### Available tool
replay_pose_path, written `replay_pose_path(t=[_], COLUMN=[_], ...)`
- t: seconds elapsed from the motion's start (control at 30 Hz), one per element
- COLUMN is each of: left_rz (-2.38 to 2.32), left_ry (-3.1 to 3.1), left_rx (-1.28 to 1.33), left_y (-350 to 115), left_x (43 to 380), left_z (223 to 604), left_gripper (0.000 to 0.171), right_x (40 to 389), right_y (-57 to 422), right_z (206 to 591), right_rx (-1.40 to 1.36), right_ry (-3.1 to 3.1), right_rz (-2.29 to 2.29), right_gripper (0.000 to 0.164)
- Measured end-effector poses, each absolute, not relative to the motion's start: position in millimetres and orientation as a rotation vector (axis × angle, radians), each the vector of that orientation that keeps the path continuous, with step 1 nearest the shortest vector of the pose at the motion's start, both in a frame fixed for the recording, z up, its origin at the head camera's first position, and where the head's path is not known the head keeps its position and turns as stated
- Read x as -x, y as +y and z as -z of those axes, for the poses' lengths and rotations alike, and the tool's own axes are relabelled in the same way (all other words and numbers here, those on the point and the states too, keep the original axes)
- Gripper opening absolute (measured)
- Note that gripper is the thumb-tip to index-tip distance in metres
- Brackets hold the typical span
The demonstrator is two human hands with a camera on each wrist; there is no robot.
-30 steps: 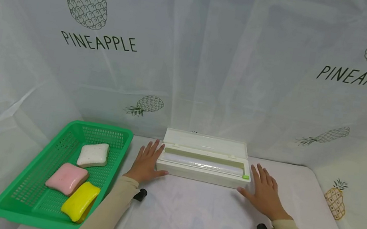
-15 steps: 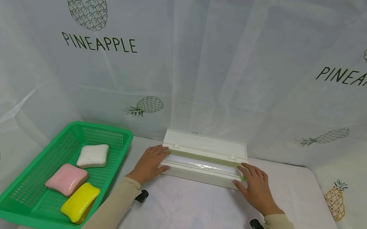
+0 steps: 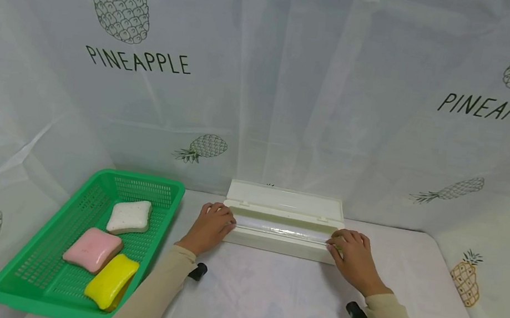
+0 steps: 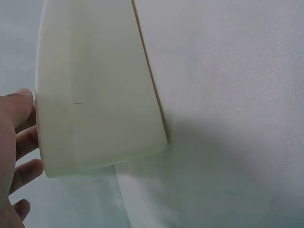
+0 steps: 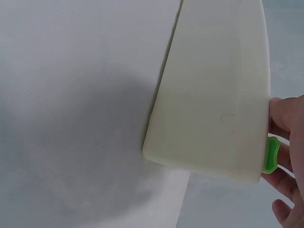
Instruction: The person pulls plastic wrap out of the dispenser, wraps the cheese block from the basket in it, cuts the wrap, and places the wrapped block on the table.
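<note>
A white cling film dispenser [image 3: 278, 244] stands against the back of the table, its lid [image 3: 286, 199] tipped back. Inside lies a roll of clear cling film [image 3: 280, 228]. At the box's left end my left hand [image 3: 209, 227] bends its fingers over the rim, thumb and fingertips pinching at the film's edge. My right hand [image 3: 354, 257] does likewise at the right end, close to the green slide cutter [image 5: 271, 155]. The film between the fingertips is too clear to make out. In the left wrist view the box's front face [image 4: 102, 95] hides part of the fingers.
Left of the box, a green basket [image 3: 173, 224] holds white soap [image 3: 129, 215], pink soap [image 3: 93, 249] and yellow soap [image 3: 111, 280]. A white pineapple-print cloth [image 3: 294, 104] hangs behind and at both sides. The table [image 3: 270, 308] has a pale cover.
Both hands have come inward onto the ends of the dispenser. Their spread fingers have bent, and the thumbs have risen from the front face to the rim. The basket stays put.
</note>
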State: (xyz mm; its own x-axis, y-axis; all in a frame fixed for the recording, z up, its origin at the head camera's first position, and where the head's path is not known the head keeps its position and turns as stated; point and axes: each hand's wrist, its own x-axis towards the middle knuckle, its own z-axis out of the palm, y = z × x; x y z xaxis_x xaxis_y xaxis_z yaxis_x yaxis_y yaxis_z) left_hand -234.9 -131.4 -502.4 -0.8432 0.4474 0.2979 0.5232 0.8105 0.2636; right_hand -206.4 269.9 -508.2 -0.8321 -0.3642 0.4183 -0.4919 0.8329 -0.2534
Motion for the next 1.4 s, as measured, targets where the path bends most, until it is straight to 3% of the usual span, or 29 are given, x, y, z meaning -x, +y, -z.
replay_pose_path(t=[0.4, 1.4], left_rz=[0.494, 0.149], left_ry=[-2.743, -2.613], left_rx=[0.689, 0.546], left_y=[-129, -121], left_x=[237, 244], left_z=[503, 499], left_gripper=[0.006, 0.010], right_x=[216, 225], right_y=[271, 267], right_z=[507, 505], right_rx=[-0.594, -0.517], right_ry=[-2.706, -2.464], right_rz=[-0.534, -0.366], right_gripper=[0.004, 0.010])
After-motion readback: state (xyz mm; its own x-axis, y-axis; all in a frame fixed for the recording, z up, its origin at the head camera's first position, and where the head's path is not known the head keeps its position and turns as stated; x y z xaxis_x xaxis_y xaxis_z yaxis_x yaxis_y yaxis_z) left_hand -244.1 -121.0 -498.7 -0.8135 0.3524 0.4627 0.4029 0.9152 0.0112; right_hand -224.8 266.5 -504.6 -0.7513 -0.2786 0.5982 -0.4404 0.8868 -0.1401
